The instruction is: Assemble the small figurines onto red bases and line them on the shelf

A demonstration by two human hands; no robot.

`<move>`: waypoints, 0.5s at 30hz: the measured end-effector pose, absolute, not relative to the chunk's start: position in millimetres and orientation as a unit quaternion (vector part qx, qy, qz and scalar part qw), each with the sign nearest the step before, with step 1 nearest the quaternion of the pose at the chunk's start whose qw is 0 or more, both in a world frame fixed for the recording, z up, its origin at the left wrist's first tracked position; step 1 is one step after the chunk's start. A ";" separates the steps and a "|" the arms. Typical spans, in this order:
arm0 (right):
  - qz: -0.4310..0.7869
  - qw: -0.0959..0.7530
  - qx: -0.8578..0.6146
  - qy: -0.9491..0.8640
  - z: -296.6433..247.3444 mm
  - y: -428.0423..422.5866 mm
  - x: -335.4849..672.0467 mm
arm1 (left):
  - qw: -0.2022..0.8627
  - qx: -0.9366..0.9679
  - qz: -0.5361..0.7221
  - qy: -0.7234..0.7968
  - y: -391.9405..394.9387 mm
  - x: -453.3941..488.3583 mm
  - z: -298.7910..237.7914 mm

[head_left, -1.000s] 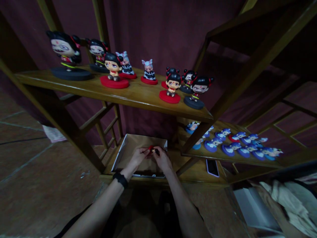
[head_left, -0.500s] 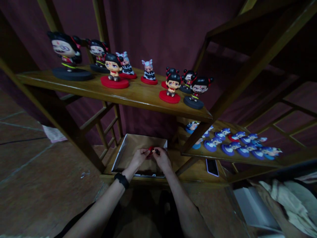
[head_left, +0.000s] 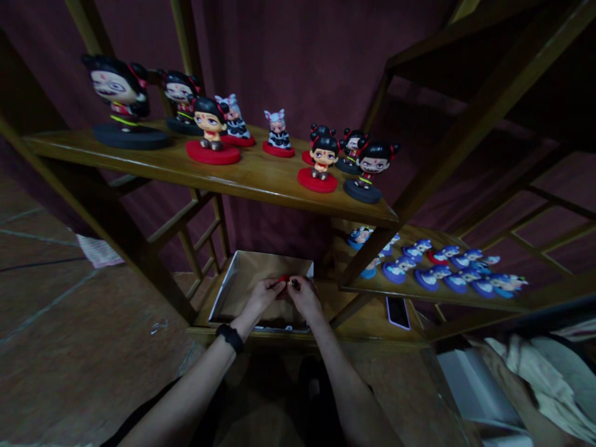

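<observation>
Both hands meet above an open cardboard box [head_left: 261,264], brown inside and white outside, on the low shelf. My left hand [head_left: 261,297] is closed, its fingertips pinching a small red base [head_left: 284,279]. Close beside it, my right hand [head_left: 305,298] grips a small dark-haired figurine [head_left: 292,284]. Fingers cover much of both pieces, and I cannot tell whether they are joined. A black band [head_left: 230,338] circles my left wrist.
Figurines on red bases [head_left: 213,153] and dark bases [head_left: 130,136] stand along the upper shelf [head_left: 261,181]. Several blue-purple figurines [head_left: 399,268] fill the right-hand shelf. Beneath them lies a phone [head_left: 397,312]. Wooden posts [head_left: 367,256] frame the space. A white box [head_left: 479,385] is at lower right.
The view has shifted very slightly. My hands stay over the box with the same pieces, and the red base and figurine have turned a little between my fingers.
</observation>
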State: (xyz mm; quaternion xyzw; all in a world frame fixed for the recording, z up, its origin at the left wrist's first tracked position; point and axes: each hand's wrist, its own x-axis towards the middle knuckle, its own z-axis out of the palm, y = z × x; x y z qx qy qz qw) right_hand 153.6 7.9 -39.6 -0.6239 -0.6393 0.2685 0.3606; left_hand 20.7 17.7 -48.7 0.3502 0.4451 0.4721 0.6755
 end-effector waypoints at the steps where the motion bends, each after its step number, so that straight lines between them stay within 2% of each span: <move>1: 0.269 0.359 -0.619 -0.645 -38.8 7.6 153.2 | 0.676 0.348 0.474 0.444 17.2 20.2 -48.1; 7: 0.285 0.369 -0.580 -0.668 -35.2 6.1 149.4 | 0.679 0.305 0.489 0.454 14.3 19.7 -44.4; 15: 0.341 0.424 -0.584 -0.601 -46.5 7.7 148.2 | 0.720 0.199 0.480 0.461 14.7 22.7 -37.0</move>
